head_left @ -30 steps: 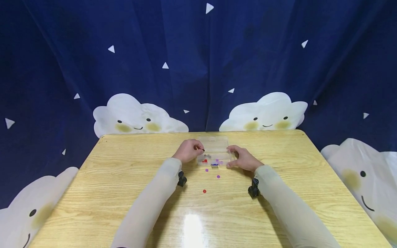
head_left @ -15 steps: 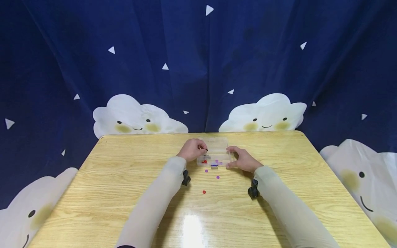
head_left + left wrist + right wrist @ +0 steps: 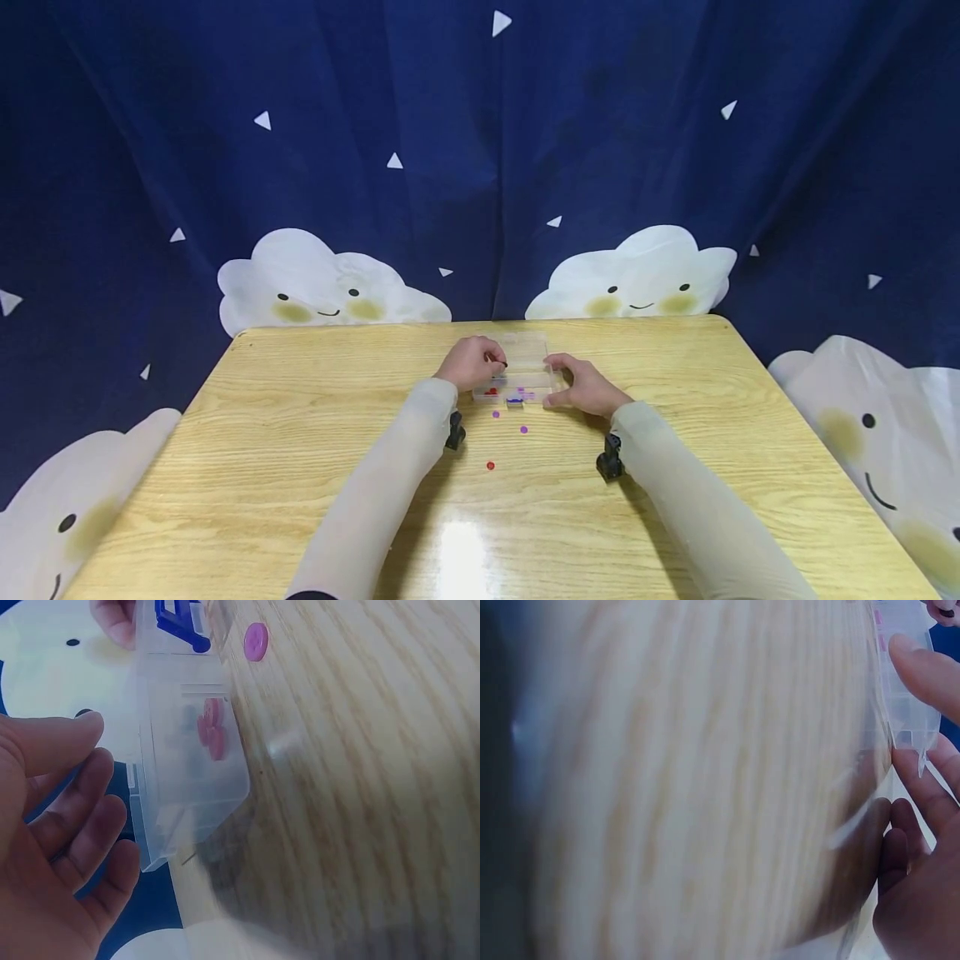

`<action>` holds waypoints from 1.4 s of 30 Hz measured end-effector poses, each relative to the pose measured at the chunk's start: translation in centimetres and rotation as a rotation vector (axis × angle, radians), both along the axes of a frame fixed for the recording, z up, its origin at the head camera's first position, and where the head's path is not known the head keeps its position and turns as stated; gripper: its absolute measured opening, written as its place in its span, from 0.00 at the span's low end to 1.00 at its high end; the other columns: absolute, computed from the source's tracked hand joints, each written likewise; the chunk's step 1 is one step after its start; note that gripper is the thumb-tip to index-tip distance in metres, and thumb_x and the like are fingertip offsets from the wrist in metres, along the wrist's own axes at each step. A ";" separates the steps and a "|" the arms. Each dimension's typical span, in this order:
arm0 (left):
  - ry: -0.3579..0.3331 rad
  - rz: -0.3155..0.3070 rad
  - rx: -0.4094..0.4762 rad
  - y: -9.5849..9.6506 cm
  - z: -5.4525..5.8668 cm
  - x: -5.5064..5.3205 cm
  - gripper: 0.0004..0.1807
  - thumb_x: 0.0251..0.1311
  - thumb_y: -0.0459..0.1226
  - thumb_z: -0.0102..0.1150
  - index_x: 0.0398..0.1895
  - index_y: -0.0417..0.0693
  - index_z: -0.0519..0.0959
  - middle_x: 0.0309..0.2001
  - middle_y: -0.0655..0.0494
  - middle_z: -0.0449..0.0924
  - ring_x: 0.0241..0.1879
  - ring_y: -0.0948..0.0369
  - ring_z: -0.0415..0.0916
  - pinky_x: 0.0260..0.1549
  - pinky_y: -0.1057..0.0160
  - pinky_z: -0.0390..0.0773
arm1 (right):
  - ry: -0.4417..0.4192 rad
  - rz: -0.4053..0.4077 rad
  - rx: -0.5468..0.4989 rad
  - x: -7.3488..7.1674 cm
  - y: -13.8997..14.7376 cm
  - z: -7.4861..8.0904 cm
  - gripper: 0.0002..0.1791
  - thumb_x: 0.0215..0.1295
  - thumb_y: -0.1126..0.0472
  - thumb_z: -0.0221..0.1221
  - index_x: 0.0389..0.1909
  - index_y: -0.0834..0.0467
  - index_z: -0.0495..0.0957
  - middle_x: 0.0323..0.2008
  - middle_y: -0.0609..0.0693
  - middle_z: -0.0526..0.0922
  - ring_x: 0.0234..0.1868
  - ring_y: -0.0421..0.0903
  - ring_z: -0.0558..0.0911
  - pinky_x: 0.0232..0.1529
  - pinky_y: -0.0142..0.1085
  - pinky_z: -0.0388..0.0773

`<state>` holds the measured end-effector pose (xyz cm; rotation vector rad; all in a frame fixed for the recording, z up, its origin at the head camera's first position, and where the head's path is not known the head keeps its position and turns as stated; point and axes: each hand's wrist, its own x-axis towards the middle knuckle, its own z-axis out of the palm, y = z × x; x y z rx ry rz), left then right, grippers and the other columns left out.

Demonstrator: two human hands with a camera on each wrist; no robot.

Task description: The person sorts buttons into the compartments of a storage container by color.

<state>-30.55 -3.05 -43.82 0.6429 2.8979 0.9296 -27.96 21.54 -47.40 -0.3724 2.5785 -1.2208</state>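
A small clear plastic box (image 3: 517, 373) with compartments lies flat on the far middle of a wooden table, its lid open toward the back. Red buttons (image 3: 211, 729) sit in its left compartment, purple ones (image 3: 525, 391) further right, and a blue clasp (image 3: 180, 618) is on its front edge. A small dark button (image 3: 505, 363) is pinched above it.

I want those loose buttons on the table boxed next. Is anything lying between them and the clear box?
Nothing visible does. The loose buttons lie on bare table just in front of the clear box, between the two forearms.
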 end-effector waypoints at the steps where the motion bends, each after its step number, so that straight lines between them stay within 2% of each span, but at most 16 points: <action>1: 0.001 0.002 -0.002 0.0 0.0 0.0 0.03 0.60 0.36 0.64 0.30 0.52 0.85 0.34 0.57 0.83 0.33 0.62 0.75 0.36 0.65 0.75 | -0.001 -0.001 -0.002 0.0 0.0 0.0 0.45 0.54 0.57 0.73 0.71 0.58 0.63 0.69 0.60 0.69 0.73 0.63 0.62 0.75 0.59 0.54; 11: -0.011 0.037 -0.044 -0.1 -0.2 0.0 0.03 0.59 0.36 0.65 0.31 0.52 0.86 0.35 0.57 0.84 0.35 0.62 0.76 0.39 0.63 0.76 | 0.011 0.007 0.006 0.2 -0.2 0.0 0.44 0.55 0.57 0.73 0.71 0.59 0.63 0.69 0.61 0.69 0.73 0.63 0.63 0.75 0.59 0.54; 24: -0.019 0.031 -0.071 -0.1 -0.6 -0.1 0.02 0.59 0.36 0.65 0.32 0.52 0.86 0.35 0.57 0.84 0.35 0.62 0.76 0.39 0.62 0.77 | 0.001 0.002 0.002 0.3 -0.1 -0.1 0.45 0.54 0.57 0.73 0.71 0.59 0.62 0.69 0.61 0.68 0.73 0.63 0.62 0.76 0.58 0.54; 33: -0.028 0.049 -0.068 -0.2 -0.6 0.0 0.03 0.60 0.38 0.65 0.33 0.51 0.86 0.36 0.57 0.84 0.37 0.61 0.76 0.42 0.61 0.77 | -0.004 -0.003 0.008 0.2 -0.1 0.0 0.44 0.54 0.56 0.73 0.71 0.58 0.63 0.70 0.60 0.68 0.74 0.62 0.62 0.75 0.58 0.55; 42: 0.033 -0.014 -0.013 -1.2 -0.6 0.5 0.05 0.61 0.38 0.63 0.36 0.51 0.86 0.38 0.57 0.84 0.39 0.61 0.77 0.43 0.61 0.78 | -0.011 0.005 -0.004 0.1 0.0 -0.1 0.45 0.54 0.56 0.73 0.72 0.58 0.62 0.70 0.61 0.67 0.74 0.63 0.60 0.75 0.59 0.54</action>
